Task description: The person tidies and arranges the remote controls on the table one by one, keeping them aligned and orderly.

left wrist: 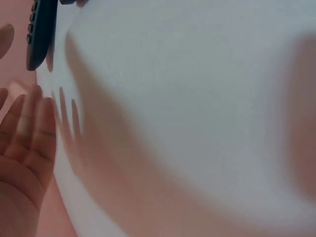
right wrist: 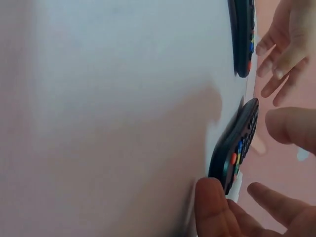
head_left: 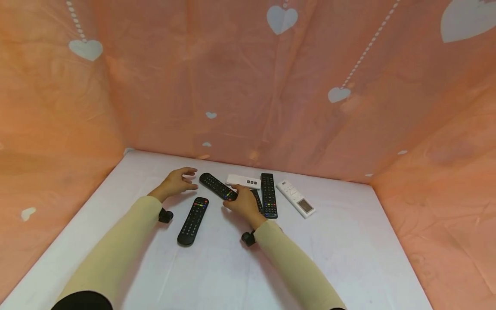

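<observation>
My right hand [head_left: 245, 203] is at the near end of a black remote control [head_left: 218, 186] lying aslant. In the right wrist view one fingertip [right wrist: 210, 195] touches that end of the remote, while the thumb [right wrist: 291, 128] stays apart above it. Left of the remote's far end is my left hand [head_left: 175, 183], fingers extended and nothing in them; the left wrist view shows its palm and straight fingers [left wrist: 32, 121]. Between my forearms lies another black remote [head_left: 193, 221], coloured buttons at its far end.
Behind my right hand are a white remote [head_left: 244, 181], a long black remote [head_left: 269, 196] and a partly hidden dark remote [head_left: 257, 201]. A white remote with a small screen [head_left: 296, 199] lies farther right. Orange cloth [head_left: 248, 86] encloses the white table [head_left: 329, 258].
</observation>
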Tool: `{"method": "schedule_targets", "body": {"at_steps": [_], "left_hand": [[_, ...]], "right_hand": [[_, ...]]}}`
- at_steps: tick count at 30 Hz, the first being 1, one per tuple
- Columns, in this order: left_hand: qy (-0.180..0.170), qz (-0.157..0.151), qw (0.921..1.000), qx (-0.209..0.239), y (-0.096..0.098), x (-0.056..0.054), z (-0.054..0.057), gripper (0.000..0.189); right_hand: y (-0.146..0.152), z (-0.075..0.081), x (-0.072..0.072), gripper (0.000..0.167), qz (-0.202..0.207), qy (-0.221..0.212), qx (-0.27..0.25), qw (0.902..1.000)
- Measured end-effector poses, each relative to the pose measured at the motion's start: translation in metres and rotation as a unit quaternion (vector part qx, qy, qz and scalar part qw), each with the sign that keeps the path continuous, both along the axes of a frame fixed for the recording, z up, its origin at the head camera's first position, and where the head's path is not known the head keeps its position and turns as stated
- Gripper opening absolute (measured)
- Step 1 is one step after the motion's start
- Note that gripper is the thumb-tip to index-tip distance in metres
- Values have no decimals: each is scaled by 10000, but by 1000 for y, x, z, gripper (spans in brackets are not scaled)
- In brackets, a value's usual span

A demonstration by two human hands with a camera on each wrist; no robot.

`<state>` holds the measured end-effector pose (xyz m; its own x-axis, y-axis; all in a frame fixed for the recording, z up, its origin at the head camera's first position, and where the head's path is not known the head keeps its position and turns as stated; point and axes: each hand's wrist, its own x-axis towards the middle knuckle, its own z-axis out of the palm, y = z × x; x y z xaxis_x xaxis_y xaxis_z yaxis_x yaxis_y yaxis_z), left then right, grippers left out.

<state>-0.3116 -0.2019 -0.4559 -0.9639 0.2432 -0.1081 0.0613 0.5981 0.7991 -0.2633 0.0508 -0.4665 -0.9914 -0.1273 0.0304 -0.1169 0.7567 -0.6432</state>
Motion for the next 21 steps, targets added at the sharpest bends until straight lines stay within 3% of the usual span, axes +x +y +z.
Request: {"method": "schedule_targets", "body": {"at_steps": [10,21], "left_hand": [[-187,5,9998,-14,12,-12,-12,70],[-31,-126,9995,-287,21,-21,-15,69]], "right_hand": [[-9,-9,0,58,-321,200,-180,9991],[-17,-13,1,48,-630,-303,-115,9975]]}}
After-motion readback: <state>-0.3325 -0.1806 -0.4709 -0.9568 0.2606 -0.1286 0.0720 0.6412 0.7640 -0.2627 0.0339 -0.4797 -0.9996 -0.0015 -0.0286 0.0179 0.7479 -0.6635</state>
